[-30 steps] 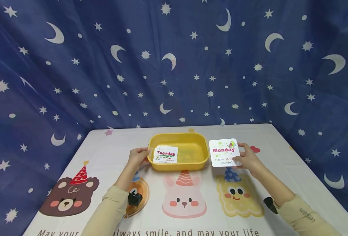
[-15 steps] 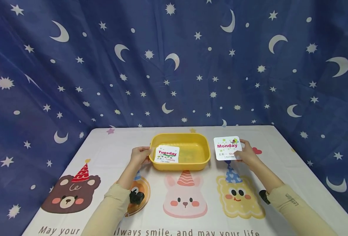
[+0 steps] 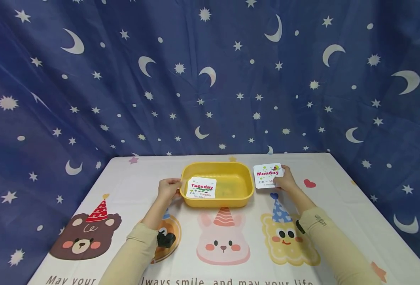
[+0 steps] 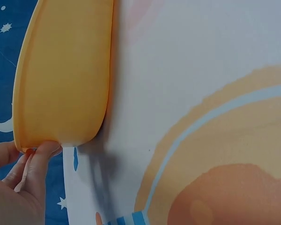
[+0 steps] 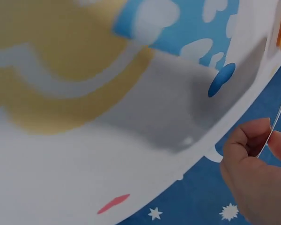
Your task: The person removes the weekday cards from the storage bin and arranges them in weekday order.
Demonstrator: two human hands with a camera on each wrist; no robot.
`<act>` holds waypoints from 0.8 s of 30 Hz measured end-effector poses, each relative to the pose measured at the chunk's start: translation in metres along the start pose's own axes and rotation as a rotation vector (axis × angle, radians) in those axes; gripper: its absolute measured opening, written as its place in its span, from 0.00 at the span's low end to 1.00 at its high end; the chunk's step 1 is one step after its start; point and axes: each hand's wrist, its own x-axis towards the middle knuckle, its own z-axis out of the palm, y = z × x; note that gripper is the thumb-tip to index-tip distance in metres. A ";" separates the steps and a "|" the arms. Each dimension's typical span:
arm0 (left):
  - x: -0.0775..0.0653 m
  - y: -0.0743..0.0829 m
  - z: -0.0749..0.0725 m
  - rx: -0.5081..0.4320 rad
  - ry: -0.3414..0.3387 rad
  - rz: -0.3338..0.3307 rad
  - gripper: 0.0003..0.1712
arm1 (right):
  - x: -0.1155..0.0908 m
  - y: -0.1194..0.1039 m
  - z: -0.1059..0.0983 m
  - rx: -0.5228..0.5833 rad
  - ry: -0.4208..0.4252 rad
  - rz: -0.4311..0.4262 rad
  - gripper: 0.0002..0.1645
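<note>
Your left hand [image 3: 169,189] pinching yellow oblong plastic tub [image 3: 217,203], square white Tuesday card [image 3: 201,187] inside, right hand [image 3: 286,180] pinching square white Monday card [image 3: 265,177].

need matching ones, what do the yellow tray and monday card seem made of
Yellow tray: probably molded plastic, smooth with a soft sheen inside; rounded corners and even color suggest it. Monday card: likely printed paperboard, showing a thin edge in the right-wrist view and little bend in the right hand. Lamination or thin plastic can't be ruled out.
</note>
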 end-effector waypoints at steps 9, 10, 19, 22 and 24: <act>-0.002 0.002 -0.001 0.043 -0.002 0.001 0.16 | 0.077 0.048 0.013 -0.091 0.111 0.012 0.59; -0.002 0.002 -0.002 0.048 0.000 -0.001 0.17 | 0.096 0.062 0.015 -0.104 0.111 0.020 0.61; -0.001 0.000 -0.004 0.042 0.006 0.002 0.17 | 0.104 0.072 0.027 -0.182 0.175 0.051 0.58; 0.000 -0.001 -0.004 0.039 0.006 0.006 0.17 | 0.054 0.027 0.028 -0.210 0.131 0.091 0.53; 0.002 -0.001 -0.004 0.035 0.007 0.004 0.17 | 0.036 0.011 0.029 -0.253 0.138 0.075 0.49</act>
